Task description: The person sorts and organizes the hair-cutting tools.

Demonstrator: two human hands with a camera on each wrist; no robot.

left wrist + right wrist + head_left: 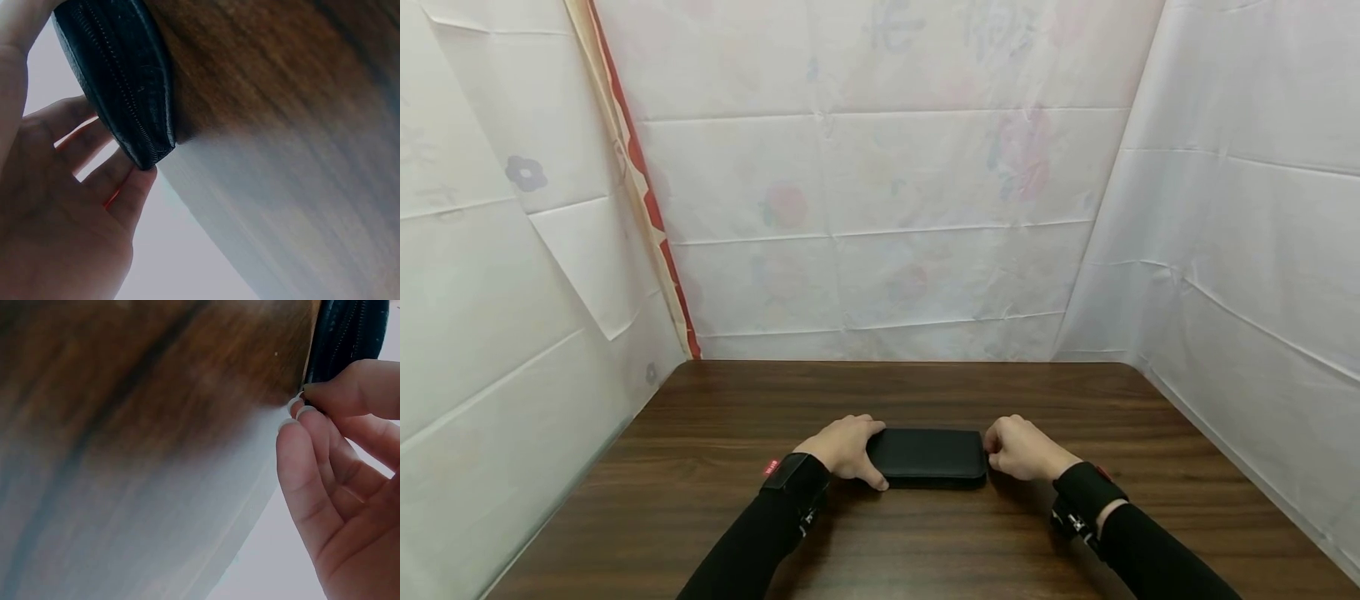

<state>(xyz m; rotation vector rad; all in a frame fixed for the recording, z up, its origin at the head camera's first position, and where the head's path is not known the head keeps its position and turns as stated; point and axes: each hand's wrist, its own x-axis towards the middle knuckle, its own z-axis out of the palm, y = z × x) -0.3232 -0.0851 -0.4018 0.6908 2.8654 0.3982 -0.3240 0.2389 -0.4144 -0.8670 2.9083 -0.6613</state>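
Observation:
A black zippered wallet lies flat on the wooden table, its long side running left to right. My left hand grips its left end, thumb at the near edge and fingers round the far side. In the left wrist view the zipper runs closed along the wallet's edge. At the right end, my right hand pinches the zipper pull between thumb and fingertips. Most of the pull is hidden by the fingers. Part of the wallet shows above that hand in the right wrist view.
The brown wooden table extends around the wallet on all sides. White printed sheets hang as a back wall, a left wall and a right wall. Black bands with small devices are on both wrists.

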